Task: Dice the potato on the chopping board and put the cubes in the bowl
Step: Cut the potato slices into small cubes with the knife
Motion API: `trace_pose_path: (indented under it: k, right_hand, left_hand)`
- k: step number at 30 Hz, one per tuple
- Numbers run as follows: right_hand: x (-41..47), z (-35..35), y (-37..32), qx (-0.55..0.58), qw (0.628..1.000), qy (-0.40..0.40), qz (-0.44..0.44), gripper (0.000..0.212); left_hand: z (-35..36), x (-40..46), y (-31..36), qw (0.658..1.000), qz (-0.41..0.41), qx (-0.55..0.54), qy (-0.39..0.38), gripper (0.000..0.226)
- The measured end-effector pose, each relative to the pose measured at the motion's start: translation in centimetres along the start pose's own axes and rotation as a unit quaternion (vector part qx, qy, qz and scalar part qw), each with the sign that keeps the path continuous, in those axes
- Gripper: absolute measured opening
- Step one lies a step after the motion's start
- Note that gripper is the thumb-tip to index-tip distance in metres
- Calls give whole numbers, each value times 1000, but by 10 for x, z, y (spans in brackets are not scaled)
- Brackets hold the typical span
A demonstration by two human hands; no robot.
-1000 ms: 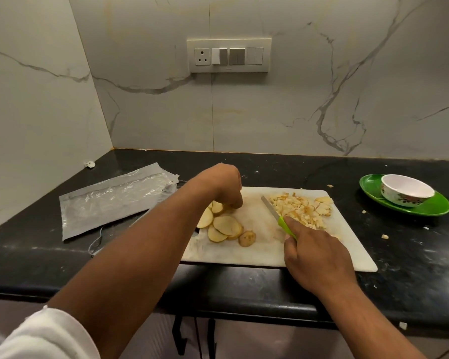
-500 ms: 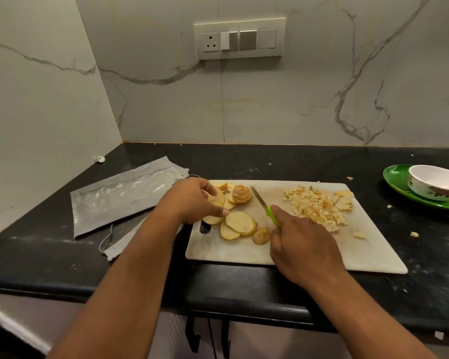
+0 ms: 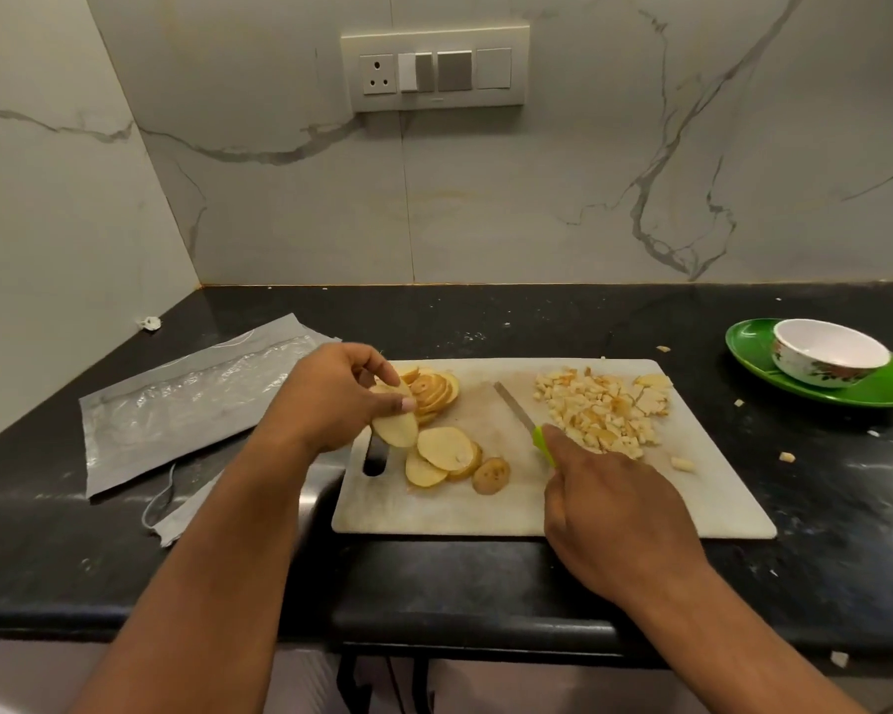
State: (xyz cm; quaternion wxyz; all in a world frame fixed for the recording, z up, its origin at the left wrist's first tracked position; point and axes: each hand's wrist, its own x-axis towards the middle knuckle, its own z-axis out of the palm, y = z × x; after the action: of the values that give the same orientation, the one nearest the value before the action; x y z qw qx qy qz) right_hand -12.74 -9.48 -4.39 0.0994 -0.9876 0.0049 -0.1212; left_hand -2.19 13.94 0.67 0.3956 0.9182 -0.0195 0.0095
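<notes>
A white chopping board lies on the black counter. My left hand pinches a potato slice lifted over the board's left end. More round slices lie flat beside it, and a fanned stack of slices sits behind. A heap of diced potato cubes covers the board's right half. My right hand grips a knife with a green handle; its blade points away, just left of the cubes. The white bowl stands on a green plate at the far right.
A clear plastic bag lies flat on the counter left of the board. Stray potato bits dot the counter near the plate. The marble wall with a switch panel rises behind. The counter's front edge runs just below the board.
My left hand drew back from the stacked slices and lifted one slice off the board. My right hand with the knife stayed by the cubes. The camera shifted.
</notes>
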Motion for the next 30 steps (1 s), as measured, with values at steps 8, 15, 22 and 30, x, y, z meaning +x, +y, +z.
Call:
trace_pose_path:
  k: [8, 15, 22, 30]
  right_hand:
    - [-30, -2, 9, -82, 995, 27, 53, 62]
    - [-54, -14, -26, -8, 990, -99, 97, 68]
    - [-63, 2, -63, -16, 976, -205, 77, 74]
    - [-38, -23, -33, -5, 993, -50, 104, 61]
  left_hand:
    - [42, 20, 62, 993, 106, -25, -45, 9]
    - [75, 43, 72, 989, 104, 74, -80, 36]
    - [74, 49, 64, 971, 161, 156, -87, 31]
    - [57, 53, 49, 945, 190, 227, -139, 46]
